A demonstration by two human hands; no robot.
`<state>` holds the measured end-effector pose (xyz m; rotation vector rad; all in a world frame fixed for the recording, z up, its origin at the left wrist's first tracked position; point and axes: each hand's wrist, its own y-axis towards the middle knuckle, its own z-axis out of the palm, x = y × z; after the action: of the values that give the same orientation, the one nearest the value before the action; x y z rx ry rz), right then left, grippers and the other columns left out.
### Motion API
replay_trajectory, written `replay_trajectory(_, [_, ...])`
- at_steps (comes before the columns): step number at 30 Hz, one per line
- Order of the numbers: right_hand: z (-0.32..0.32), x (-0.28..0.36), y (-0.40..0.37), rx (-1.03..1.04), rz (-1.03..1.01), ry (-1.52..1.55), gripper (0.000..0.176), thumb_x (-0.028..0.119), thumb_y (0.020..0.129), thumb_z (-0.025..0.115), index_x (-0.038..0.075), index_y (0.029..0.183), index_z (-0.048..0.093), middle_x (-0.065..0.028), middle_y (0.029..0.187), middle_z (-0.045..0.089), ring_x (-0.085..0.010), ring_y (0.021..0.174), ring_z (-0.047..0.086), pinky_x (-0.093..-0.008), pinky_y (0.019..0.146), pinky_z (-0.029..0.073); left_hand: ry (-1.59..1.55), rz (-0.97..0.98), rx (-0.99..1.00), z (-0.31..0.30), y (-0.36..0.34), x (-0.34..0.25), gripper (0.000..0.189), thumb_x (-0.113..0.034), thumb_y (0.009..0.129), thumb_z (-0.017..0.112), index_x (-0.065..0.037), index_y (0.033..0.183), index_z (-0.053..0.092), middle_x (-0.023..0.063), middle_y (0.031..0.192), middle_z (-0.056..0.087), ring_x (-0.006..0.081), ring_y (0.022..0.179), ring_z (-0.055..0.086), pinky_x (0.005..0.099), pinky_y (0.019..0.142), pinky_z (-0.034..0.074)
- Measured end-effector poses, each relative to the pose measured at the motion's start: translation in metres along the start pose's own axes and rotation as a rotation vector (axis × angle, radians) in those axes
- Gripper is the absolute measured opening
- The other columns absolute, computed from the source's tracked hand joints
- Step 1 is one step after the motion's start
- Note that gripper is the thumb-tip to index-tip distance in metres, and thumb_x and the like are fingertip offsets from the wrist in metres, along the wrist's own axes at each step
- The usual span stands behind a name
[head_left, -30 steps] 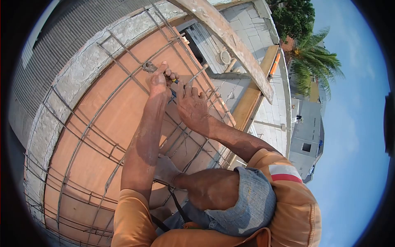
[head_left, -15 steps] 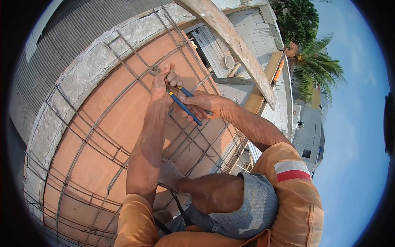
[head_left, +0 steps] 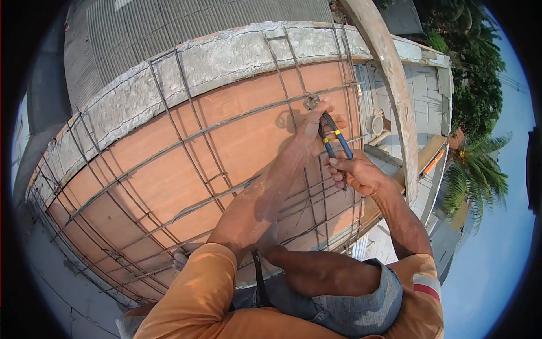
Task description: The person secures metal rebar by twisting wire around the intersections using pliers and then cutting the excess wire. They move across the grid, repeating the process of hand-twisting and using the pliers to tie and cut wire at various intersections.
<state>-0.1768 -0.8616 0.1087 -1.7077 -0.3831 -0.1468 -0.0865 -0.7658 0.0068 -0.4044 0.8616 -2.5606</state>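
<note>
A pair of pincers (head_left: 343,145) with blue and yellow handles is held in front of me, its grey rounded head by a long curved reinforcing bar (head_left: 257,111). My right hand (head_left: 361,172) is closed around the lower part of the handles. My left hand (head_left: 312,131) is closed at the head end, thumb beside the jaws and fingers partly behind the handles. Whatever the jaws may grip is too small to make out. Crossing steel bars form a mesh (head_left: 195,135) over an orange-brown plywood panel (head_left: 248,144). The pincers cast a shadow on the panel.
A rough concrete edge (head_left: 226,59) curves along the far side, with corrugated roofing (head_left: 209,28) beyond it. A wooden plank (head_left: 395,85) slants past on the right. Behind it are a block wall (head_left: 418,90), a round bucket (head_left: 375,125) and a wooden beam (head_left: 430,155). Bar ends stick up over the concrete.
The view has turned, so the hands and pincers appear farther right and the mesh looks rotated. The pincers' handles are closer together. Both hands keep their hold.
</note>
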Motion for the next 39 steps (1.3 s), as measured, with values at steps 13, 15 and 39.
replay_trajectory(13, [0.04,-0.007,-0.003,-0.829,-0.443,-1.237,0.039,0.012,0.083,0.063,-0.007,0.114,0.047,-0.025,0.089,0.06,-0.0389,0.077,0.063,-0.0411,0.064,0.054,-0.078,-0.007,-0.093,0.002,0.051,0.032,0.014,-0.025,0.096,0.055,-0.014,0.104,0.052,-0.0025,0.059,0.044,0.0113,0.045,0.039,0.0297,0.047,0.037])
replay_trajectory(15, [0.015,-0.023,0.011,-0.779,-0.417,-1.285,0.027,0.011,0.089,0.059,-0.006,0.108,0.049,-0.0171,0.081,0.057,-0.0312,0.071,0.063,-0.0386,0.058,0.051,-0.039,0.09,-0.148,0.002,0.048,0.032,0.016,-0.027,0.095,0.056,-0.015,0.104,0.053,-0.0022,0.059,0.045,0.0113,0.045,0.041,0.0299,0.047,0.037])
replay_trajectory(39, [-0.001,-0.013,-0.008,0.168,0.045,0.547,0.019,0.015,0.096,0.054,-0.002,0.106,0.055,-0.0005,0.075,0.05,-0.0072,0.055,0.043,-0.0201,0.046,0.036,0.1,0.007,0.14,-0.018,0.013,-0.002,0.04,-0.043,0.092,0.061,-0.006,0.105,0.053,0.0066,0.072,0.061,0.0174,0.063,0.059,0.035,0.059,0.048])
